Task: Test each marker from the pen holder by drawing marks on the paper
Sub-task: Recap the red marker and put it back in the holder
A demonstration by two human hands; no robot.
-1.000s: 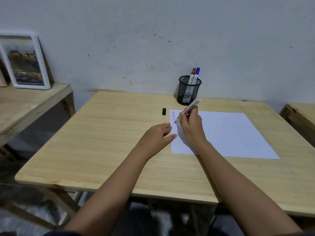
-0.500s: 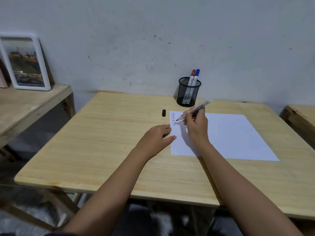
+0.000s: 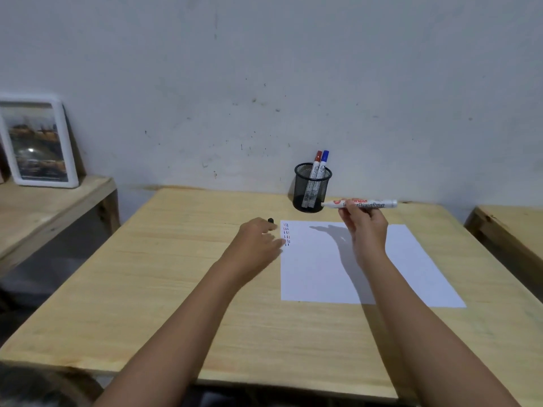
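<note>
Lettering along the white barrel of the marker (image 3: pixel 360 203) reads "boardmarker"; a red logo sits nearer its tip, too blurred for us to read. We see the right hand (image 3: pixel 365 227) closed around that barrel, holding it level above the far edge of the paper (image 3: pixel 346 268), with the black mesh pen holder (image 3: pixel 312 188) just beyond its tip. Two capped markers, red (image 3: pixel 316 165) and blue (image 3: pixel 323 163), stand inside. Left of this grip, short dashes (image 3: pixel 286 234) mark the paper's corner. The left hand (image 3: pixel 256 241) lies loosely open, empty, beside the black cap (image 3: pixel 270 220) on the tabletop (image 3: pixel 164 274).
</note>
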